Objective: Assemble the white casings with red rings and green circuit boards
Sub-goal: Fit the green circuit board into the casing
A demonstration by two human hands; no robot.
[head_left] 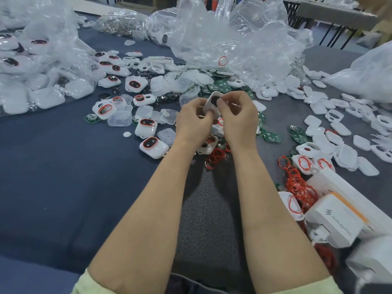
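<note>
Fitting casing (pixel 212 102), held just over ring pile (pixel 216 157).
Pinching it with left grip (pixel 194 117) at near edge, right grip (pixel 238 113) at far side; likely best pressing evenly round rim.

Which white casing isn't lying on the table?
The white casing pinched between the left grip and right grip, tilted up; all the others lie on the table.

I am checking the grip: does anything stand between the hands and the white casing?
Nothing visible does. The left hand and the right hand both pinch the white casing directly, above the table.
</note>
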